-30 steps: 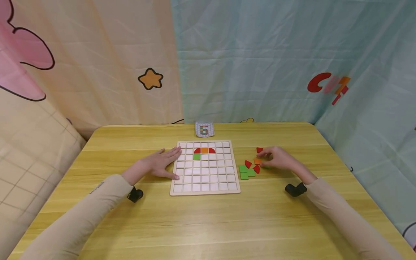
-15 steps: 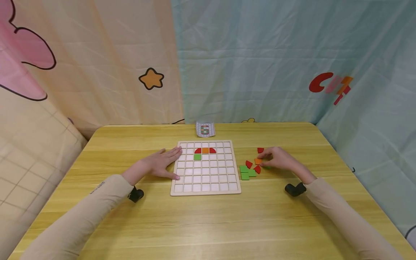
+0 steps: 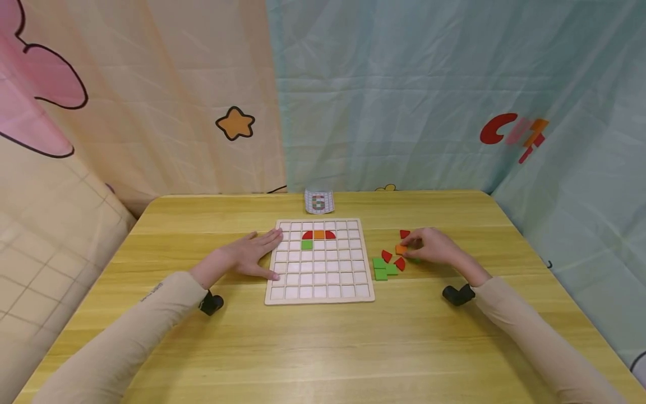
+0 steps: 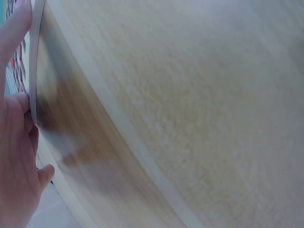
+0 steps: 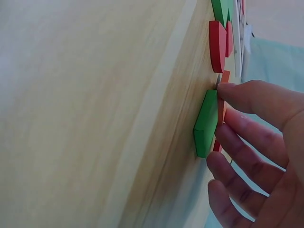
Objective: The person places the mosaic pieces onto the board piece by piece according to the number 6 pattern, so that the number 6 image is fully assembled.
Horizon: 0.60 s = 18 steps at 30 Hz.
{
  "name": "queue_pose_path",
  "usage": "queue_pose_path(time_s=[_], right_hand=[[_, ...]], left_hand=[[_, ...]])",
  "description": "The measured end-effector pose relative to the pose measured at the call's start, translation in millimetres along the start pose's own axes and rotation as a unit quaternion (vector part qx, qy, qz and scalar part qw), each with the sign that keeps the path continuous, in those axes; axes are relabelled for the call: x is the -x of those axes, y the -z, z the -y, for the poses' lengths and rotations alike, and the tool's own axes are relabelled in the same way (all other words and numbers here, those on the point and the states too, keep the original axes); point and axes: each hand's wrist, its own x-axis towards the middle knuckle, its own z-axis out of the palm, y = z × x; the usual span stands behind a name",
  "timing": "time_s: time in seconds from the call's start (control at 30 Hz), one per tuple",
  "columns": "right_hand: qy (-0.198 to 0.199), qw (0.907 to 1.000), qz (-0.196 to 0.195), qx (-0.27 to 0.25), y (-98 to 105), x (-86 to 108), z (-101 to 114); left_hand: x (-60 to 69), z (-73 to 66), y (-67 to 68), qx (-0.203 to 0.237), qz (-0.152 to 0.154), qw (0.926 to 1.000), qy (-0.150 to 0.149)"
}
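My left hand [image 3: 249, 255] lies spread with straight fingers over the left edge of a white gridded board [image 3: 320, 302]. On the board sit two red quarter-round tiles, one [image 3: 330, 235] on each side of an orange square [image 3: 318, 234], with a green square [image 3: 307, 244] below the left one. Right of the board, the thumb and a finger of my right hand [image 3: 429, 245] pinch another orange square tile [image 3: 400, 250], its near edge slightly tilted up. In the right wrist view a green tile [image 5: 206, 124] lies beside that orange tile [image 5: 221, 104].
Loose green squares [image 3: 379, 263] and red quarter-round tiles [image 3: 386, 256] lie between board and right hand, with another red tile [image 3: 405, 233] behind. A pattern card [image 3: 319, 202] showing a coloured figure stands at the table's [image 3: 323, 348] far edge, before the curtain [image 3: 404, 101].
The orange tile under my right fingers has gone from lying flat to slightly tilted, held between thumb and finger. The left hand and the board have stayed in place.
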Motion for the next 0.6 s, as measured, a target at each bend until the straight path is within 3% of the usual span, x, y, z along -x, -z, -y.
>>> queue_pose_path(time_s=[0.37,0.6], right_hand=[[-0.049,0.9988,-0.007,-0.002,1.0,-5.6,11.9],[-0.030,0.9983,-0.036,0.034,0.4,-10.1,27.3]], left_hand=[[-0.8,1.4,-1.2,-0.003,-0.010,0.9999,-0.003],[1.1,-1.0,0.4,-0.001,-0.008,1.0000,-0.004]])
